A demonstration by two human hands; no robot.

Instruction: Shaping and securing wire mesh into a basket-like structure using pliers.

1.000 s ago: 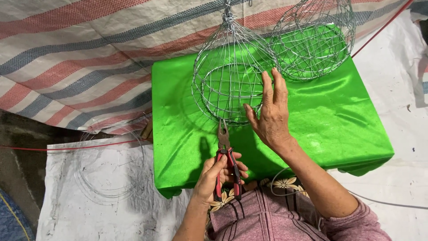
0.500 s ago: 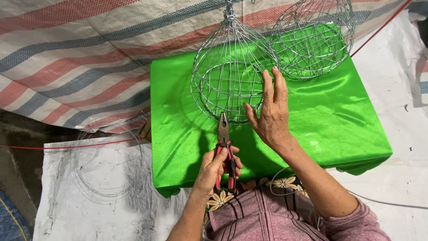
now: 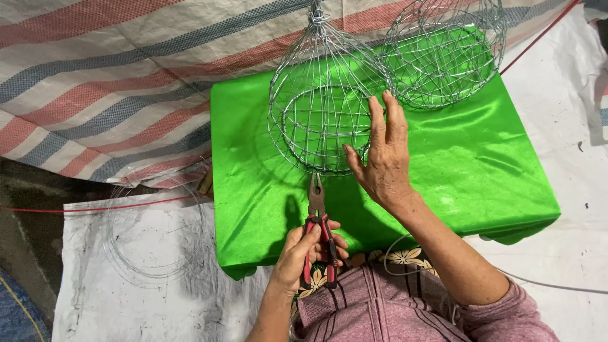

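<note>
Our pliers stand lengthwise on the near part of the green cloth, nose aimed away at the rim of the wire cage, handles toward us. Our left hand is wrapped shut around the red handles; our right hand lies open, fingers spread flat against the cage. Since a second ago the pliers have edged slightly closer to the cage.
</note>
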